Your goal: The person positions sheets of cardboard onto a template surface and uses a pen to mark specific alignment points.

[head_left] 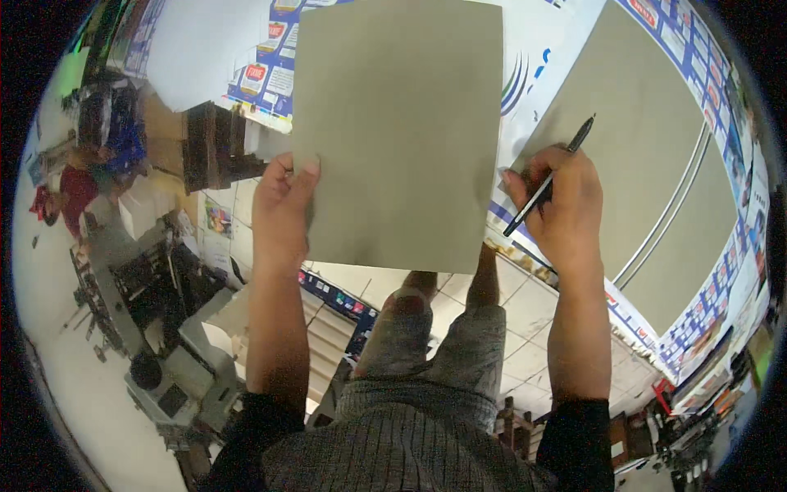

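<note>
A stiff grey-brown board (398,135), rectangular and plain, stands before me over the table's near edge. My left hand (283,197) pinches its left edge, thumb on the near face and the other fingers partly hidden. Beside the board's right edge is my right hand (566,197), its fingers curled around a dark pen (537,203) that slants from lower left to upper right. Whether the right fingertips also touch the board is unclear. To the right lies a larger grey-brown board (639,139) with two thin pale metal-like strips (668,209) across it.
Printed blue-and-white sheets (266,74) cover the table behind and beside the boards. A white sheet (197,53) lies at the far left. Grey machinery (184,369) stands on the floor at left, and a person in red (78,193) is farther off. Clutter (680,435) fills the lower right.
</note>
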`<action>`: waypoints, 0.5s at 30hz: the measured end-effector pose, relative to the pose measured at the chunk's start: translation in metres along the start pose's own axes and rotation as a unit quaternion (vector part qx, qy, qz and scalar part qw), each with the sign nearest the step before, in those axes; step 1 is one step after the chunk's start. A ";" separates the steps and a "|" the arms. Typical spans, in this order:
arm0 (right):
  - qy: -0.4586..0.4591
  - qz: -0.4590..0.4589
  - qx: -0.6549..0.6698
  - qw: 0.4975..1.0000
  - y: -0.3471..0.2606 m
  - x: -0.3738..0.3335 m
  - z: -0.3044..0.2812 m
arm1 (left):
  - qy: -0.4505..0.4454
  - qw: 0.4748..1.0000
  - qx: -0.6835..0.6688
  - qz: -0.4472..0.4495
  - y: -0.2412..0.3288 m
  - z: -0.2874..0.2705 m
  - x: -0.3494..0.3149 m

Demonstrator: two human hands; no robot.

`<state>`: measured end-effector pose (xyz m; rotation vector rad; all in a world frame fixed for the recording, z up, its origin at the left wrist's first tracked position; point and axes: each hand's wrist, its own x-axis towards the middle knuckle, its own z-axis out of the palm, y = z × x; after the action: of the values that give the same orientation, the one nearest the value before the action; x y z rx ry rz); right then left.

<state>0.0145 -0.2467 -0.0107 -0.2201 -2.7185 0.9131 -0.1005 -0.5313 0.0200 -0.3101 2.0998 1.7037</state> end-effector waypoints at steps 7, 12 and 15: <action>0.002 -0.009 -0.016 1.000 0.004 0.000 0.000 | 0.056 0.996 -0.049 -0.057 -0.019 0.000 -0.026; 0.000 -0.022 -0.011 1.000 -0.001 0.001 -0.002 | 0.062 0.994 -0.071 -0.062 -0.024 -0.006 -0.026; 0.004 -0.028 -0.016 0.999 0.001 0.000 0.001 | 0.063 0.992 -0.085 -0.067 -0.029 -0.007 -0.028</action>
<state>0.0142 -0.2465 -0.0122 -0.1539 -2.7188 0.8506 -0.0646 -0.5468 0.0085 -0.6106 1.9730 1.8289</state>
